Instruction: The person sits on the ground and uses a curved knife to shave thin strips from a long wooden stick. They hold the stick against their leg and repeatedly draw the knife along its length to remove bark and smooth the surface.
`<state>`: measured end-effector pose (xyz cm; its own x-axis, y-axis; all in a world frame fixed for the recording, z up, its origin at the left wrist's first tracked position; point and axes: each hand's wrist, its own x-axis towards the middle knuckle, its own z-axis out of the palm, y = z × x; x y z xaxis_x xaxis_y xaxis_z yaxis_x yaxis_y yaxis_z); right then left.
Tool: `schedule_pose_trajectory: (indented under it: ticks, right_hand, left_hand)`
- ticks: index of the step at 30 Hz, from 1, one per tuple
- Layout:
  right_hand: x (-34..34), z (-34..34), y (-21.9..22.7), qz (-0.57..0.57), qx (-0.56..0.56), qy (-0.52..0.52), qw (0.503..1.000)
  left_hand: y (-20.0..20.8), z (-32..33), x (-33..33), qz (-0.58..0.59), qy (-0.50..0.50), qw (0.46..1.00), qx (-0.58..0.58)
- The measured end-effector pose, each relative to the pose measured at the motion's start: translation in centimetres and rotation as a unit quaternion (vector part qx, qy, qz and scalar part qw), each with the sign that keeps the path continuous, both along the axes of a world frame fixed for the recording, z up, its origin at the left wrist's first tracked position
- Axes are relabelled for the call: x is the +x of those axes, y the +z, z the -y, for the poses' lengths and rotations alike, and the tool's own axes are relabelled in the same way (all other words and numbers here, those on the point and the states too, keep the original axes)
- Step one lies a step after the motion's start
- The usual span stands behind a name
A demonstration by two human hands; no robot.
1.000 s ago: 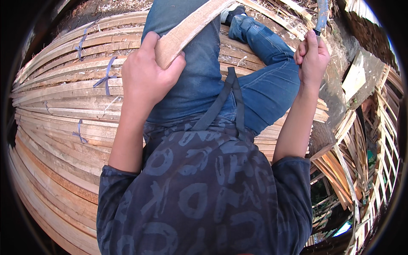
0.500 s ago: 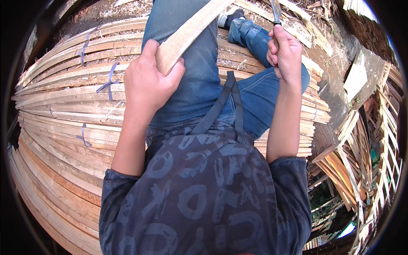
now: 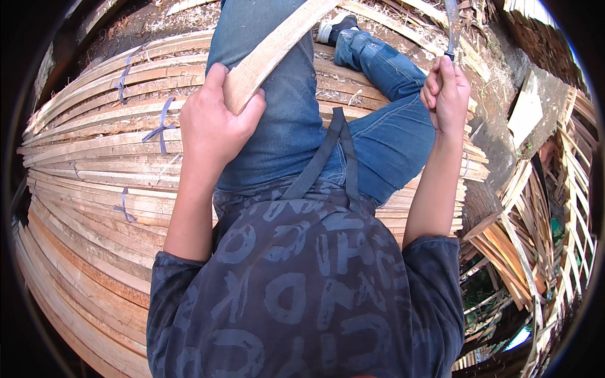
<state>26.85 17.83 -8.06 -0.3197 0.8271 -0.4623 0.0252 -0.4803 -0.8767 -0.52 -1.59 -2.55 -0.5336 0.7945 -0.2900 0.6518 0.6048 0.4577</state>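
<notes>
Holding a knife [image 3: 452, 28] — right hand [image 3: 447, 94] now farther from the wood strip [image 3: 274, 55].

Left forearm [image 3: 194, 208]: bare below the elbow, reaching forward and leaning slightly inward.
Left wrist [image 3: 208, 160]: nearly in line with the forearm.
Left hand [image 3: 219, 123]: back turned up to view, gripping; left thumb [image 3: 253, 110] on the inner side, opposed to the bent index finger.
Right forearm [image 3: 436, 195]: bare, extended forward and angled slightly outward.
Right wrist [image 3: 449, 131]: close to straight.
Right hand [image 3: 449, 94]: closed in a grip; right fingers [image 3: 431, 91] curled on the inner side, right thumb [image 3: 447, 68] pointing forward.
Spacing: hands well apart, right farther forward.
</notes>
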Motion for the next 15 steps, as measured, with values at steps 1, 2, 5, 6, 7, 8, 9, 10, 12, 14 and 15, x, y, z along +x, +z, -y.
schedule_pose_trajectory:
  ticks: [1,2,5,6,7,8,9,10,12,14,15]
  right_hand:
    - [-0.2,0.7,0.1,-0.014,-0.022,0.036,0.999]
    - [-0.5,1.4,0.0,-0.028,-0.045,0.073,0.996]
    - [-2.2,2.4,-0.1,-0.074,-0.096,0.129,0.984]
    - [-2.9,2.4,0.0,-0.085,-0.109,0.130,0.982]
    - [-3.5,2.1,0.2,-0.097,-0.122,0.131,0.979]
    - [-3.9,1.6,0.0,-0.080,-0.123,0.123,0.982]
    - [-4.0,1.1,-0.3,-0.068,-0.117,0.119,0.984]
    - [-4.0,0.4,-0.6,-0.055,-0.110,0.117,0.986]
    - [-4.2,-0.2,-0.8,-0.029,-0.089,0.108,0.990]
    - [-4.7,-0.1,-1.0,-0.016,-0.056,0.041,0.997]
    - [-4.9,-0.1,-1.2,-0.010,-0.040,0.007,0.999]
  left_hand:
    - [-0.1,-0.1,0.0,0.000,-0.001,1.000,-0.003]
    - [-0.2,0.0,0.1,0.000,-0.001,1.000,-0.007]
    - [-0.1,-0.1,0.3,-0.008,-0.006,1.000,0.001]
    - [-0.2,0.0,0.4,-0.004,-0.007,1.000,0.000]
    - [-0.1,-0.1,0.3,-0.001,-0.007,1.000,0.000]
    - [0.0,-0.1,0.2,0.002,-0.007,1.000,-0.001]
    - [0.0,-0.1,0.2,-0.003,-0.006,1.000,-0.005]
    - [0.0,-0.1,0.2,-0.008,-0.003,1.000,-0.007]
    - [0.0,-0.2,0.2,-0.014,-0.002,1.000,-0.009]
    - [0.1,-0.1,0.4,-0.019,-0.004,1.000,-0.010]
    - [0.1,-0.1,0.3,-0.021,-0.002,1.000,-0.005]
